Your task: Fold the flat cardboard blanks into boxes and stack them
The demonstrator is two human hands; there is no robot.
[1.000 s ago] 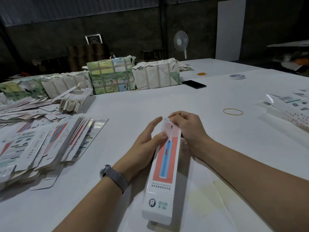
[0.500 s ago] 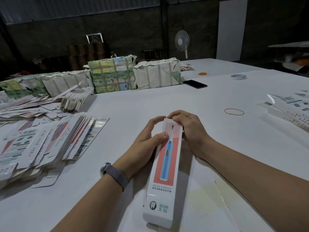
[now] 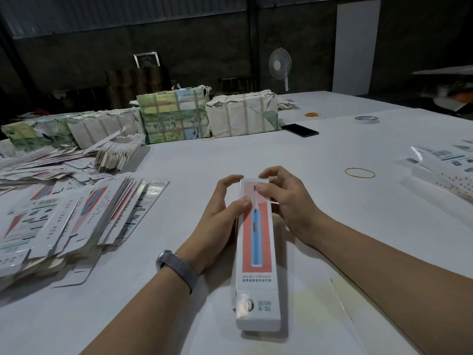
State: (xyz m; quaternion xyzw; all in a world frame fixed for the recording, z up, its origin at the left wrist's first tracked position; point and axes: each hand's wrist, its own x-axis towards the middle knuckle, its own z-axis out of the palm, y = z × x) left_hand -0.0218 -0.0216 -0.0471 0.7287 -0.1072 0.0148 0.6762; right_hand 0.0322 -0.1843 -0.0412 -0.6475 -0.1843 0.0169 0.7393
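A long white box (image 3: 256, 254) with a coral panel and a blue toothbrush picture lies lengthwise on the white table (image 3: 307, 155), its far end between my hands. My left hand (image 3: 219, 216) grips the box's left side, thumb on top. My right hand (image 3: 286, 201) holds the far right end, thumb pressing the top face and fingers curled over the far edge. A fanned pile of flat printed blanks (image 3: 64, 221) lies to the left. Folded boxes (image 3: 445, 170) lie at the right edge.
Wrapped paper bundles (image 3: 176, 116) line the back of the table. A smaller stack of blanks (image 3: 117, 152) sits before them. A black phone (image 3: 300, 130), a tape roll (image 3: 366, 120) and rubber bands (image 3: 359, 172) lie on the far right half.
The box has turned slightly and now lies straighter toward me. My right hand's fingers have spread and lifted at the far end; my left hand keeps its grip.
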